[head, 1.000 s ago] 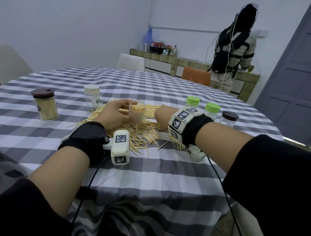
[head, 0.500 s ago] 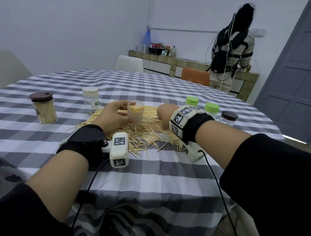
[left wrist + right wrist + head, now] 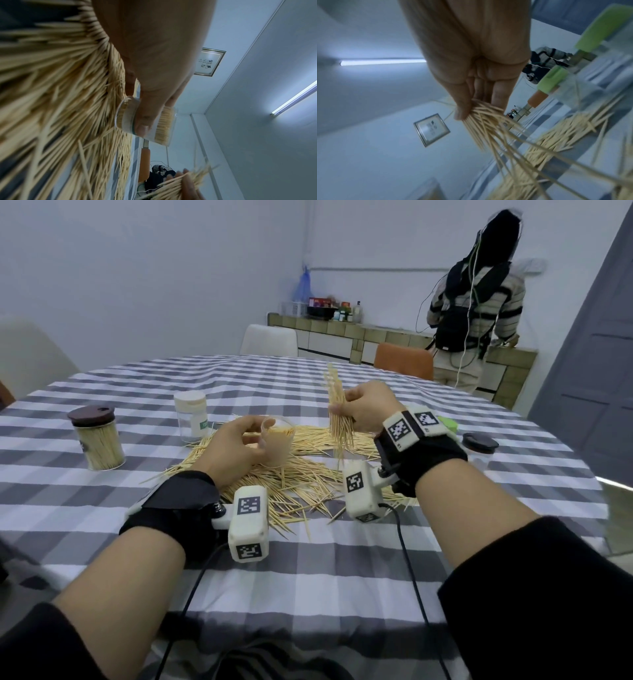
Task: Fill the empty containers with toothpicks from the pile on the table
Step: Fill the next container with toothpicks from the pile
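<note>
A pile of toothpicks (image 3: 301, 474) lies spread on the checked tablecloth. My left hand (image 3: 239, 446) grips a clear open container (image 3: 279, 445), partly filled with toothpicks, standing on the pile; the left wrist view shows the container (image 3: 145, 121) with my thumb across it. To its right and higher, my right hand (image 3: 363, 405) pinches a bundle of toothpicks (image 3: 337, 412) held roughly upright above the pile. The right wrist view shows the bundle (image 3: 488, 121) fanning out from the fingertips (image 3: 462, 112).
A brown-lidded jar full of toothpicks (image 3: 97, 440) and a white-lidded container (image 3: 191, 417) stand at the left. A green-lidded container (image 3: 447, 424) and a dark-lidded jar (image 3: 479, 448) stand behind my right wrist. A person (image 3: 476, 302) stands at the far counter.
My right hand has risen from the pile with a bundle of toothpicks pinched in it. My left hand still holds the open container in place.
</note>
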